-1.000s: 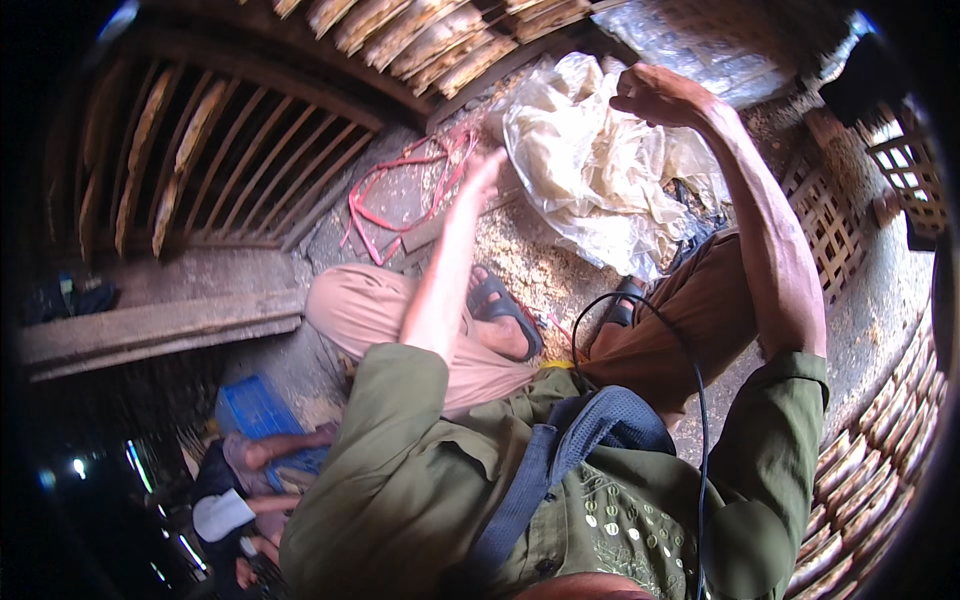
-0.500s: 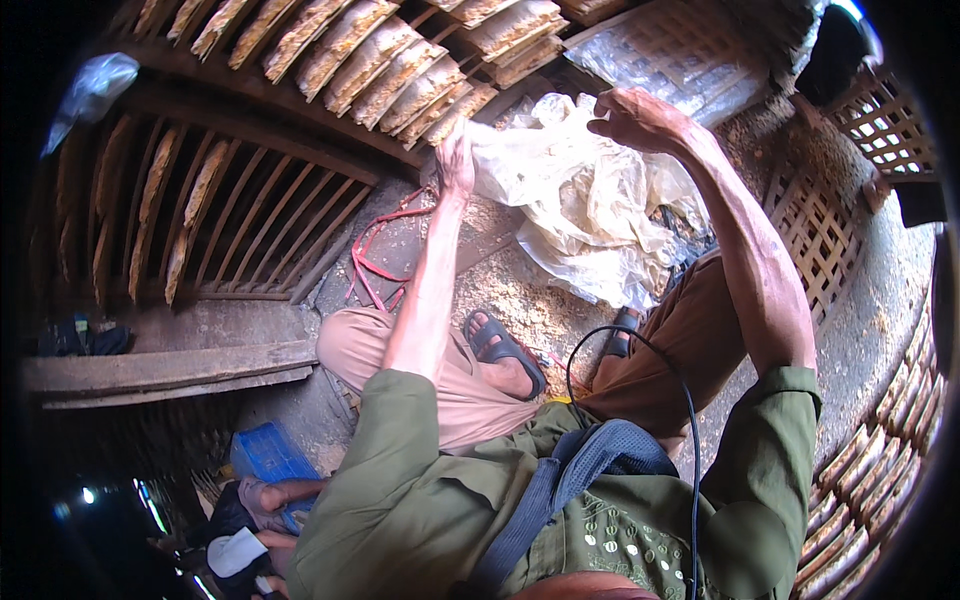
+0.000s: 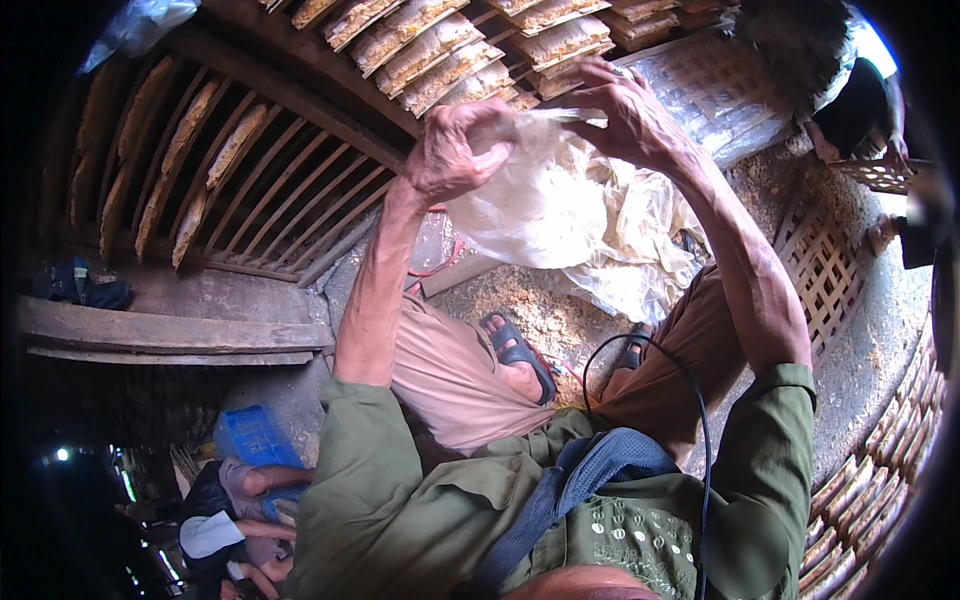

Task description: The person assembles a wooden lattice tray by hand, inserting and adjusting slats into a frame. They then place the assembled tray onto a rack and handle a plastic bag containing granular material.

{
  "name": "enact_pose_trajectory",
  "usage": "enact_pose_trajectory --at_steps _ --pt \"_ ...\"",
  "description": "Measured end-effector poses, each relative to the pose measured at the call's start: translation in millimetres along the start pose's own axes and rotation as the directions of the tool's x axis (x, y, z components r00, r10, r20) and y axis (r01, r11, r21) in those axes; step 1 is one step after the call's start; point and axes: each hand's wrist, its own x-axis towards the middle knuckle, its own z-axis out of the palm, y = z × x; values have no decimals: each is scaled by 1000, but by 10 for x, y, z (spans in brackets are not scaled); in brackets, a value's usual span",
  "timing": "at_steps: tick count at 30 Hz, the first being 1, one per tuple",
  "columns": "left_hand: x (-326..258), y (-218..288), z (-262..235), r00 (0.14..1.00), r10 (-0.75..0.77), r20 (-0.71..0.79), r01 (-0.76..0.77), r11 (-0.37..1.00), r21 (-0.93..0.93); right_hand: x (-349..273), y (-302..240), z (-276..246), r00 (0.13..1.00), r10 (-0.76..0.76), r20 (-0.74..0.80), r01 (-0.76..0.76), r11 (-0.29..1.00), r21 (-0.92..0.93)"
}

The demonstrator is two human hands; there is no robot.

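My left hand [image 3: 455, 150] grips the near edge of a thin, pale, translucent round sheet [image 3: 540, 205]. My right hand [image 3: 625, 115] pinches its far upper edge. Both hands hold the sheet up in front of me, and it hangs down between them. Crumpled pale plastic sheeting [image 3: 640, 250] lies on the ground below it. Behind the hands runs a bamboo rack [image 3: 450, 50] loaded with rows of flat tan pieces.
Empty slatted bamboo racks [image 3: 240, 190] lean at the left. Woven bamboo trays [image 3: 830, 270] lie at the right and lower right. Sawdust-like husk covers the ground by my sandalled feet [image 3: 515, 350]. Another person [image 3: 850, 90] crouches at top right, and someone [image 3: 240, 500] sits at lower left.
Both hands rose from the sheeting on the ground, lifting the pale round sheet up before the loaded rack. The view tilted upward with them.
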Motion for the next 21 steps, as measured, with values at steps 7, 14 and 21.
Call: enact_pose_trajectory --at_steps 7,14,21 --pt "-531 -795 -700 935 -300 -190 248 934 -257 -5 151 -195 938 327 112 -346 873 345" --pt "-285 -715 -738 779 -425 -461 -84 658 -748 345 80 -886 943 327 -67 -282 886 369" --pt "-348 -772 -841 708 -475 -523 -90 674 -734 681 -88 -916 882 456 -116 -382 837 392"
